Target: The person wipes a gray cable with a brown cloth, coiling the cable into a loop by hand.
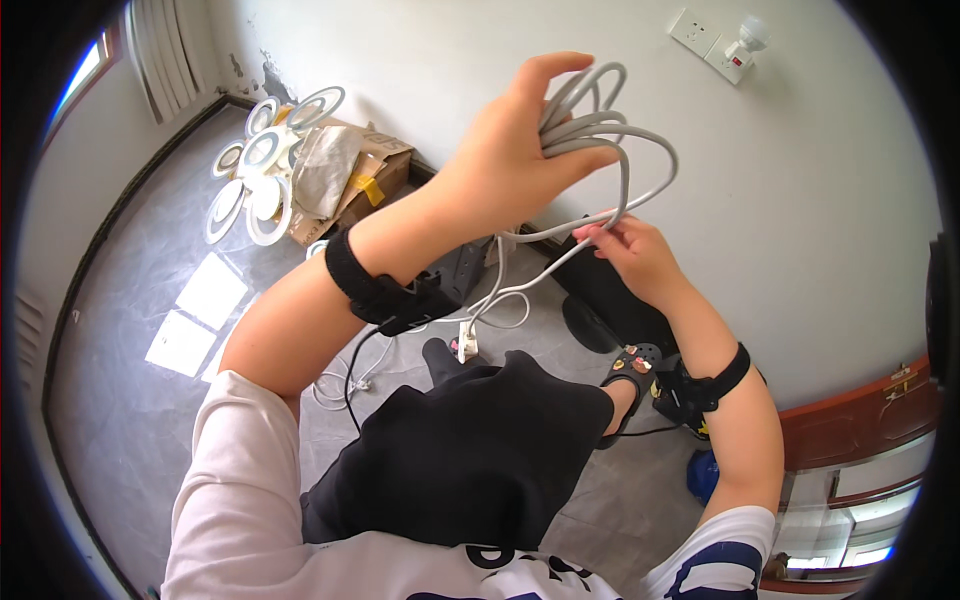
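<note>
My left hand (505,150), raised in front of the wall, is closed round several loops of a grey cable (580,130). The loops fan out between its thumb and fingers. Lower and to the right, my right hand (640,255) pinches a strand of that cable between thumb and fingertips. From there the cable slants down to the left and curls above the floor. A white plug (467,342) hangs or lies near my shoe; I cannot tell which. Another thin white cord (325,395) lies on the floor beside my left knee.
A cardboard box (385,155) with a cloth and a lamp of white rings (262,150) stands at the far left. White sheets (210,290) lie on the grey floor. A wall socket (692,32) is at upper right, a brown door (850,420) at right, a blue object (702,475) below.
</note>
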Demonstrator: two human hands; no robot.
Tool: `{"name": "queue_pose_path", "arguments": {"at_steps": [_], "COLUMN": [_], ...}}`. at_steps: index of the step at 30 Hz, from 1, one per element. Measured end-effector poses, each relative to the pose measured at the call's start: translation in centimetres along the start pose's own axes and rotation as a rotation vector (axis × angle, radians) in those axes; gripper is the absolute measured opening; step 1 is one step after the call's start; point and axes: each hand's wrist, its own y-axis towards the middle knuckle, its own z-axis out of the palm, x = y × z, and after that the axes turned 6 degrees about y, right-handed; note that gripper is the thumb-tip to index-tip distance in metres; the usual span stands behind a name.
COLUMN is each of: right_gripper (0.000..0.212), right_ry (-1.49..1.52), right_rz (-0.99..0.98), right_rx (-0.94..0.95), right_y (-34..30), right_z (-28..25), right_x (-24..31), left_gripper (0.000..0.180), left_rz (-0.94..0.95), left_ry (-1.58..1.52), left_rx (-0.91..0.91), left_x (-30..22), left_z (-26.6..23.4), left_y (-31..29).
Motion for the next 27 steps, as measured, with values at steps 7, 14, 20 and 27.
{"name": "queue_pose_path", "arguments": {"at_steps": [7,14,20,27], "right_gripper": [0.009,0.013,0.018,0.018], "right_ry": [-0.488,-0.952,-1.004,-0.699], "right_rz": [-0.225,-0.476,-0.41,-0.256], "right_rx": [-0.377,-0.505,-0.447,-0.316], "right_y": [-0.2,-0.3,-0.2,0.2], "right_z": [-3.5,-4.9,-4.8,-3.6], "right_x": [-1.4,-0.1,-1.2,-0.8], "left_gripper": [0.063,0.059,0.047,0.036], "left_rz": [-0.251,-0.301,-0.625,-0.971], "left_ry": [0.224,0.467,0.522,-0.284], "left_rx": [0.179,0.227,0.465,0.452], "left_x": [2.4,5.0,4.5,6.9], "left_z": [-1.8,-3.4,-5.2,-5.8], "left_y": [-1.9,-3.4,-4.0,-6.4]}}
